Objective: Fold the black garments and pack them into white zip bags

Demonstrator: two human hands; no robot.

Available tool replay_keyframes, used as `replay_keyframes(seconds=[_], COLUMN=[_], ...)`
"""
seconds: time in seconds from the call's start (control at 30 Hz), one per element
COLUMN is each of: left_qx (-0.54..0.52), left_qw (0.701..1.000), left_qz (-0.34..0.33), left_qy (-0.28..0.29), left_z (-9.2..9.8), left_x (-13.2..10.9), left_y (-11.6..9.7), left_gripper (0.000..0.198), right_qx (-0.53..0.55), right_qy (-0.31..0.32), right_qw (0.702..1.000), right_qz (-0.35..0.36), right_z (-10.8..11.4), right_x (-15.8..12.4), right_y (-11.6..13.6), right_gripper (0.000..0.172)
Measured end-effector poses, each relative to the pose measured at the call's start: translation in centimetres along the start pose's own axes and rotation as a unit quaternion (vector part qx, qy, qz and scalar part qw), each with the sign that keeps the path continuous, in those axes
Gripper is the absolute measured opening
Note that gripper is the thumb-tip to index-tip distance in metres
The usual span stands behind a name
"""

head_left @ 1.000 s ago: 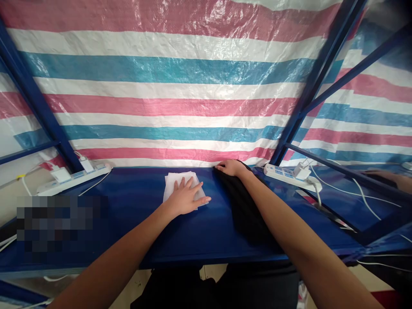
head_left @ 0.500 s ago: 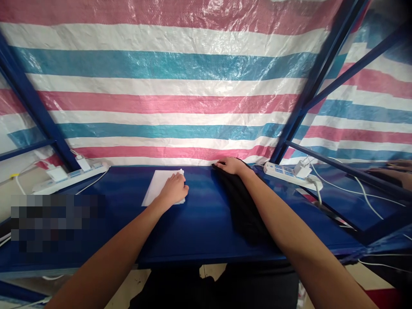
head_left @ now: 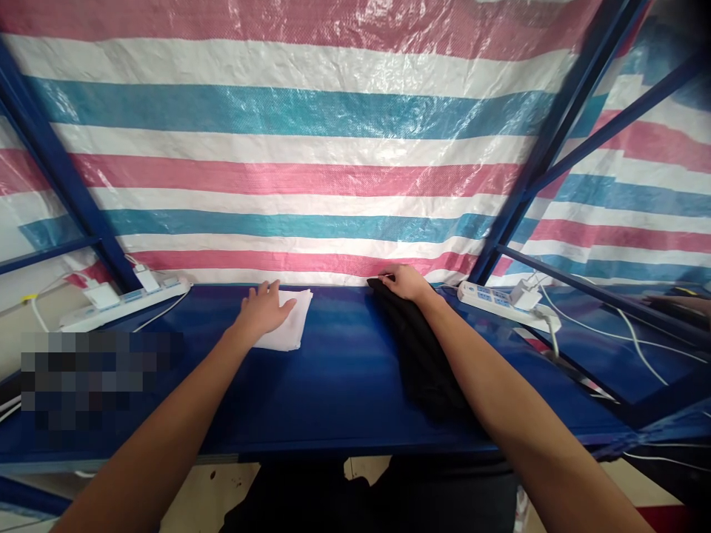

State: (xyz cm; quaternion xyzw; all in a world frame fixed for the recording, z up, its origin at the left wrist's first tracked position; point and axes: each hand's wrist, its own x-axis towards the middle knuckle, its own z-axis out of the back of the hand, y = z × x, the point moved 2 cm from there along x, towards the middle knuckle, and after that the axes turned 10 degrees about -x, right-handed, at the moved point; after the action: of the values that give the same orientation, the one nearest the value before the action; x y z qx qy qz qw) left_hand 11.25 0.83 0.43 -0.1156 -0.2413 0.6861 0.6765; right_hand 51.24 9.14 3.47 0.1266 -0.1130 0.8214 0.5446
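My left hand (head_left: 260, 314) rests with spread fingers over the left side of a flat white bundle (head_left: 286, 329). The bundle has thin layers; whether it is cloth or paper I cannot make out. It lies on the blue tabletop (head_left: 338, 400). Farther right, my right hand (head_left: 408, 283) is closed at the far corner of a black cloth (head_left: 425, 363), its fingertips curled over the edge. The cloth runs from there toward the front of the table, partly under my right forearm.
White power strips with plugged-in chargers lie at the back left (head_left: 130, 302) and right (head_left: 500, 300), with loose white cables. Blue metal posts (head_left: 547, 155) stand at both sides. A striped plastic sheet (head_left: 311, 178) hangs behind. Another person's hand shows at the far right edge.
My left hand has moved left across the white bundle and its fingers have spread. The bundle's right edge sits farther left. My right hand stays at the black cloth's corner, fingers more curled.
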Motion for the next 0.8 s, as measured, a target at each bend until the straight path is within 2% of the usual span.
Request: replay_keyframes(seconds=[0.07,0.17,0.3,0.4,0.47,0.53,0.6,0.7,0.73,0.8], left_qx=[0.028,0.065,0.116,0.082,0.032,-0.013,-0.035,-0.031,-0.028,-0.02], left_qw=[0.998,0.995,0.993,0.987,0.97,0.956,0.954,0.965,0.969,0.978], left_qz=[0.049,0.044,0.004,-0.125,-0.238,-0.293,-0.289,-0.245,-0.231,-0.198], left_qy=[0.033,0.056,-0.013,-0.056,-0.03,0.029,0.079,0.084,0.077,0.059], left_z=[0.9,1.1,0.5,0.2,-0.1,-0.6,-1.1,-1.1,-0.9,-0.3], left_x=[-0.4,-1.7,-3.6,-4.5,-4.9,-5.2,-5.3,-4.8,-4.5,-3.8], left_y=[2.1,3.9,3.3,1.1,-0.4,-1.3,-1.4,-0.5,0.0,1.2], left_gripper=[0.095,0.092,0.081,0.068,0.062,0.061,0.06,0.059,0.058,0.057], right_qx=[0.002,0.0,0.004,0.009,0.009,-0.008,-0.049,-0.109,-0.115,-0.106], right_qy=[-0.025,-0.022,-0.022,-0.016,-0.012,-0.012,-0.031,-0.059,-0.055,-0.016], right_qw=[1.0,0.999,0.999,0.999,1.0,1.0,0.997,0.982,0.98,0.985], right_qz=[0.018,0.032,0.033,0.029,0.027,0.005,-0.051,-0.143,-0.154,-0.134], right_z=[0.1,0.1,0.1,0.1,0.4,1.0,2.0,3.6,4.0,4.2], right_x=[0.0,0.0,-0.1,-0.2,-0.3,-0.5,-0.9,-1.8,-2.0,-2.3], right_y=[0.0,0.1,0.1,0.1,0.3,0.5,0.7,1.1,1.3,1.5], right_gripper=[0.033,0.031,0.031,0.031,0.031,0.031,0.032,0.04,0.046,0.058])
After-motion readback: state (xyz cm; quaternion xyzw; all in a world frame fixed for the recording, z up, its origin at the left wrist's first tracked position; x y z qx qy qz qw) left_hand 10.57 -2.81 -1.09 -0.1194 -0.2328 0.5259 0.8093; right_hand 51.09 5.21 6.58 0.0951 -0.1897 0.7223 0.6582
